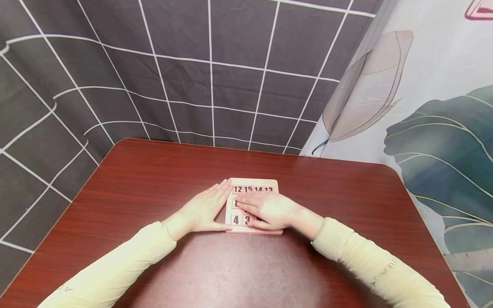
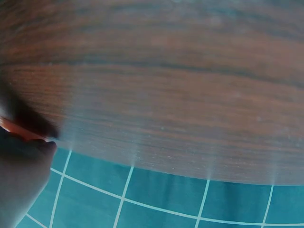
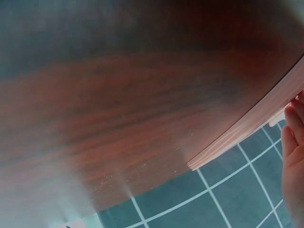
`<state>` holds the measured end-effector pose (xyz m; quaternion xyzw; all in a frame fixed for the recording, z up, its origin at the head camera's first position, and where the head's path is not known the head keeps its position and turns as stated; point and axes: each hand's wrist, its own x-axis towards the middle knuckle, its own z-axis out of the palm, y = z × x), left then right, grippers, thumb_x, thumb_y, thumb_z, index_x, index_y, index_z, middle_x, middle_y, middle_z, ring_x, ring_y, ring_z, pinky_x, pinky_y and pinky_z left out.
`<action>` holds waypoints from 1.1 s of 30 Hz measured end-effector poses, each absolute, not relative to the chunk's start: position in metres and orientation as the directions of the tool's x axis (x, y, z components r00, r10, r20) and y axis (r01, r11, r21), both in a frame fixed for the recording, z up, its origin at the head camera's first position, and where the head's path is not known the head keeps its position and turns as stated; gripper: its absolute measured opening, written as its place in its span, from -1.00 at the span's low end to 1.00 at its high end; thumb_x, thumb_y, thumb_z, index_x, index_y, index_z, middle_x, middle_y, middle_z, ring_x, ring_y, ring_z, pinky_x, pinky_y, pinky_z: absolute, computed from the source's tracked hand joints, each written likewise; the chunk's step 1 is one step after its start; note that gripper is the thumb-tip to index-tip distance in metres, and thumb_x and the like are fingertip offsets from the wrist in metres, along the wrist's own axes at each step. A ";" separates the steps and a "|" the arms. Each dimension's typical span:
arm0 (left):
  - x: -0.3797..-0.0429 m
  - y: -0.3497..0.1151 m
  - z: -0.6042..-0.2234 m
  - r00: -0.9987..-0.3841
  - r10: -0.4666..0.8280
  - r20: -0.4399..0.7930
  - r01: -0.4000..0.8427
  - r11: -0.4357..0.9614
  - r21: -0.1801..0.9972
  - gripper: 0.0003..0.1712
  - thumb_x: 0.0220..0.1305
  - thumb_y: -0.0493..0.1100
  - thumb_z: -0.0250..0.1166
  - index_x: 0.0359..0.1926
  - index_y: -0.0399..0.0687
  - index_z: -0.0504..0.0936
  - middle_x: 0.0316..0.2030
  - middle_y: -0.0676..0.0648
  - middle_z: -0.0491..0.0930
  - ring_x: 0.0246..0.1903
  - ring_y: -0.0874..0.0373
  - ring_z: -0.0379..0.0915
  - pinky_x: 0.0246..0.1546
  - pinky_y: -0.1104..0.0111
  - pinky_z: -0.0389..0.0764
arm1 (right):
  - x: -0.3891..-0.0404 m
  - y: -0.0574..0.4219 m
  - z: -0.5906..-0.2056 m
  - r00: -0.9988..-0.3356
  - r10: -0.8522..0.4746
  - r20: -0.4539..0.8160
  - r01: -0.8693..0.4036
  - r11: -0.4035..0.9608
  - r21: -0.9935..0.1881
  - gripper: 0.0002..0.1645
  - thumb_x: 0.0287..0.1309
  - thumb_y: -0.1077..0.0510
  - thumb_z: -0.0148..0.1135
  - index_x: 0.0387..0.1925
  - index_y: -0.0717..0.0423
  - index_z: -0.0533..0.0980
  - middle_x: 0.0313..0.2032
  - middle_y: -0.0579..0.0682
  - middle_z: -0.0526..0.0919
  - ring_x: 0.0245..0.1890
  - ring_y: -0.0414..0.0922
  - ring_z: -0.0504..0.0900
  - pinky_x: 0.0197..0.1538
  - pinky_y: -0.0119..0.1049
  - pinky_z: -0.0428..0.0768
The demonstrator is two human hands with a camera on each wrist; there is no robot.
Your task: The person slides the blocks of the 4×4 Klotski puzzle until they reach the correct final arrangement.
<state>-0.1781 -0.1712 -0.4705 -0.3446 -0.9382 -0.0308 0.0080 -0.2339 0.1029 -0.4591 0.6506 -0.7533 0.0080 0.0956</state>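
A flat, pale number board (image 1: 235, 209) with a grid of black printed numerals lies on the dark red table. Along its left edge, my left hand (image 1: 206, 209) rests with fingers and thumb spread straight, touching the side. My right hand (image 1: 271, 209) lies across the middle and right of the board, its fingers extended over the numbers and covering several of them. In the right wrist view the board's pinkish side edge (image 3: 237, 135) shows, with fingers (image 3: 294, 126) near it. The left wrist view catches only a dark part of a hand (image 2: 23, 175) at the lower left.
The wooden table (image 1: 154, 179) extends around the board on all sides. A dark grey curtain (image 1: 181, 81) with white grid lines hangs behind it. To the right is a white curtain (image 1: 423, 77) with large leaf prints.
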 end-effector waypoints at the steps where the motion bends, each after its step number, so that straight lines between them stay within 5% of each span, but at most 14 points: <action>1: -0.178 -0.171 -0.471 -0.763 0.646 0.034 0.647 0.761 0.049 0.34 0.26 0.48 0.31 0.62 -0.46 0.08 0.65 -0.40 0.05 0.66 -0.21 0.05 0.66 0.07 0.23 | -0.236 0.102 -0.459 -0.141 -0.978 0.153 -0.981 0.159 0.111 -0.30 0.42 -0.13 0.28 0.40 0.21 0.54 0.38 0.08 0.64 0.42 -0.02 0.61 0.50 -0.12 0.55; 8: -0.177 -0.170 -0.468 -0.760 0.649 0.035 0.650 0.758 0.047 0.31 0.27 0.47 0.32 0.61 -0.46 0.12 0.64 -0.41 0.07 0.65 -0.22 0.07 0.66 0.07 0.24 | -0.246 0.101 -0.459 -0.153 -0.977 0.149 -0.980 0.169 0.102 -0.31 0.43 -0.12 0.29 0.40 0.21 0.53 0.38 0.10 0.63 0.43 0.00 0.60 0.52 -0.13 0.53; 25: -0.177 -0.172 -0.469 -0.759 0.649 0.054 0.652 0.756 0.065 0.31 0.27 0.47 0.32 0.61 -0.47 0.11 0.65 -0.41 0.06 0.65 -0.23 0.06 0.65 0.06 0.25 | -0.209 0.112 -0.459 -0.006 -0.979 0.204 -0.995 0.026 0.096 -0.22 0.38 -0.18 0.33 0.43 0.22 0.49 0.39 0.03 0.62 0.44 -0.06 0.58 0.52 -0.18 0.52; 33: -0.177 -0.172 -0.469 -0.758 0.650 0.058 0.653 0.756 0.055 0.30 0.28 0.47 0.31 0.60 -0.47 0.13 0.64 -0.41 0.08 0.64 -0.22 0.09 0.65 0.07 0.27 | -0.209 0.114 -0.461 -0.012 -0.984 0.178 -0.992 0.034 0.123 -0.22 0.41 -0.18 0.29 0.43 0.24 0.48 0.40 0.06 0.62 0.44 -0.05 0.58 0.51 -0.16 0.53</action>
